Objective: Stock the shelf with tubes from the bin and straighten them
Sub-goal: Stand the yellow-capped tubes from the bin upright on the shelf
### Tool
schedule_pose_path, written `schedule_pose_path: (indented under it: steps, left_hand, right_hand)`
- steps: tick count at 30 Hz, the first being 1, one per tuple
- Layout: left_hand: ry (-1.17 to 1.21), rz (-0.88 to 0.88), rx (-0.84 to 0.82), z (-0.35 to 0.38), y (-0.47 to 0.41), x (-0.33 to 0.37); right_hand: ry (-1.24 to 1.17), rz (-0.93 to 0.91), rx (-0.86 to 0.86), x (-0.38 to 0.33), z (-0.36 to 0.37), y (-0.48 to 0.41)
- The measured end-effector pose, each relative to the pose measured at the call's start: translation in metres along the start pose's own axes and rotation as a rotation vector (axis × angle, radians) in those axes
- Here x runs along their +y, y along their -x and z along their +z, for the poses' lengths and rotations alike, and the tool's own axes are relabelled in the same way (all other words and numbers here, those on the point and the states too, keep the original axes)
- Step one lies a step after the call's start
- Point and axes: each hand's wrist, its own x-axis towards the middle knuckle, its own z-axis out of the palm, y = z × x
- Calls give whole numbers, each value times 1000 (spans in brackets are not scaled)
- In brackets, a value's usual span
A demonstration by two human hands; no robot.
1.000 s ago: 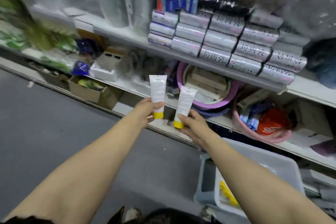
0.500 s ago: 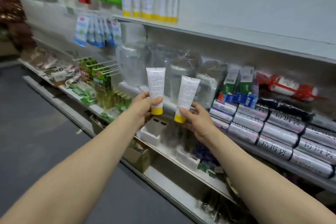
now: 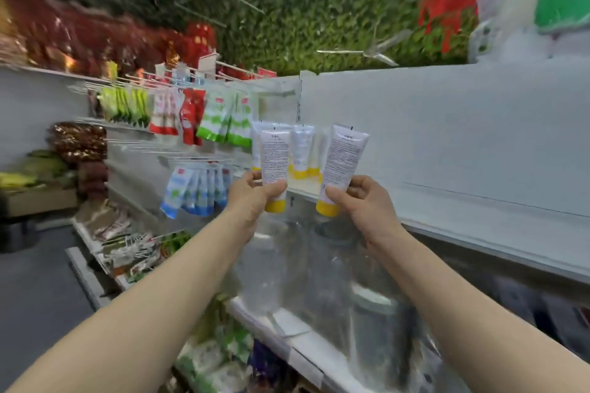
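My left hand (image 3: 252, 198) grips a white tube with a yellow cap (image 3: 274, 163), held upright with the cap down. My right hand (image 3: 360, 204) grips a second white tube with a yellow cap (image 3: 343, 163), tilted slightly right. Both tubes are raised in front of the grey upper shelf (image 3: 479, 220). Several matching tubes (image 3: 301, 153) stand cap-down in a row at the shelf's left end, just behind the held ones. The bin is out of sight.
Hanging packets in green, red and blue (image 3: 204, 124) fill peg hooks to the left. Clear plastic-wrapped goods (image 3: 319, 271) sit on the shelf below. A leafy green wall covering (image 3: 303, 9) and red decorations are overhead. The grey aisle floor (image 3: 38, 290) lies at lower left.
Both hands have lifted the two tubes from mid-shelf height up to the top shelf, and my view has tilted upward. The grips are unchanged.
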Motion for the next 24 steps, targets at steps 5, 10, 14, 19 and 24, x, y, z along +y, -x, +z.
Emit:
schedule_pose_path:
  steps: [5, 10, 14, 19, 24]
  left_hand:
    - [-11, 32, -3, 7, -91, 0]
    - [-61, 54, -57, 16, -146, -21]
    - [-132, 115, -144, 18, -180, -32]
    - [-205, 180, -285, 16, -203, -41]
    - [-227, 242, -366, 9, -217, -52]
  right_hand:
    - [244, -39, 132, -2, 16, -83]
    - [451, 2, 281, 18, 28, -121]
    - [581, 45, 387, 31, 40, -131]
    - [660, 98, 487, 32, 68, -132]
    - [741, 125, 598, 35, 90, -129]
